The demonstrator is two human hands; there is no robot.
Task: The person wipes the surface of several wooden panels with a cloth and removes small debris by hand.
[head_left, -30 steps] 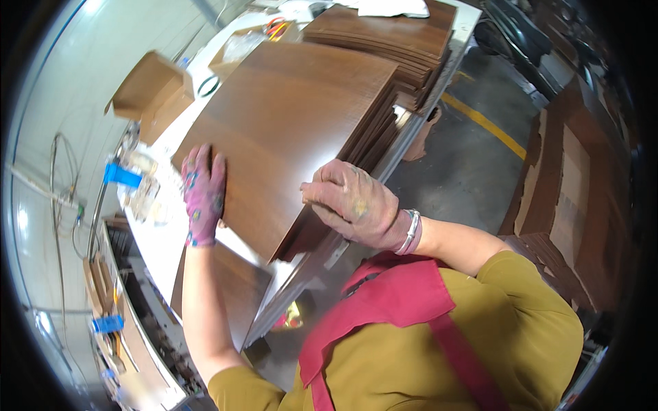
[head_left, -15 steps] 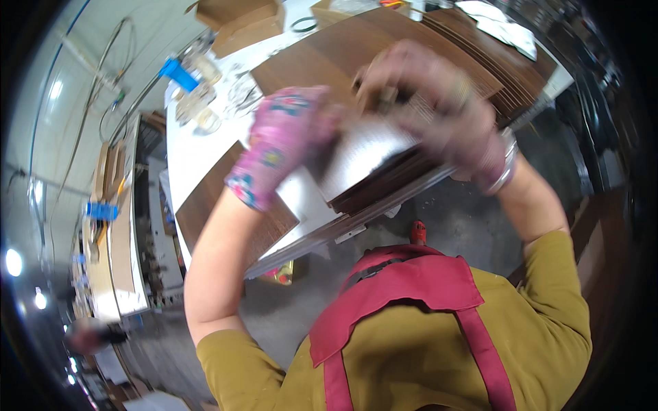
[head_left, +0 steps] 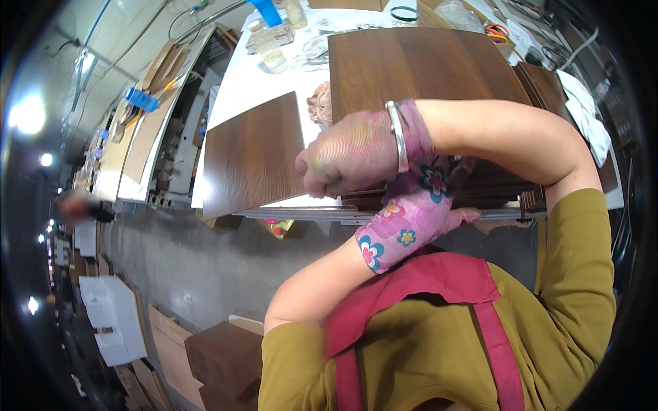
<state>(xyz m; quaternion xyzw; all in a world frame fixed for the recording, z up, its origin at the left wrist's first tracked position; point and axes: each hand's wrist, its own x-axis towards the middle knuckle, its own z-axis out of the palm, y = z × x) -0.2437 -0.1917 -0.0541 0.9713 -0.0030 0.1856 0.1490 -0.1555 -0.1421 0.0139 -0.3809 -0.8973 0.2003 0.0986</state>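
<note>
My right hand (head_left: 353,154), in a stained mauve glove, reaches leftward across my left wrist. Its fingers are curled closed beside the right edge of a dark brown wood-grain panel (head_left: 253,154); what they hold, if anything, is hidden. Beneath my right wrist is my left hand (head_left: 425,198), in a pink flowered glove. Its thumb and a finger show spread apart at the front edge of the brown panels, the rest hidden by the right arm. A large brown panel (head_left: 425,65) lies behind both hands. A crumpled pinkish rag (head_left: 319,103) lies between the panels.
The white table (head_left: 236,89) holds plastic bottles (head_left: 269,51), a blue cup (head_left: 266,12) and a tape roll (head_left: 404,13). More brown panels (head_left: 548,92) and a white cloth (head_left: 585,113) are at the right. Brown boxes (head_left: 223,356) stand on the floor at the lower left.
My right hand has swung left and down, crossing over my left hand. The left hand has moved right and toward me. The view has shifted, and a rag now shows between the panels.
</note>
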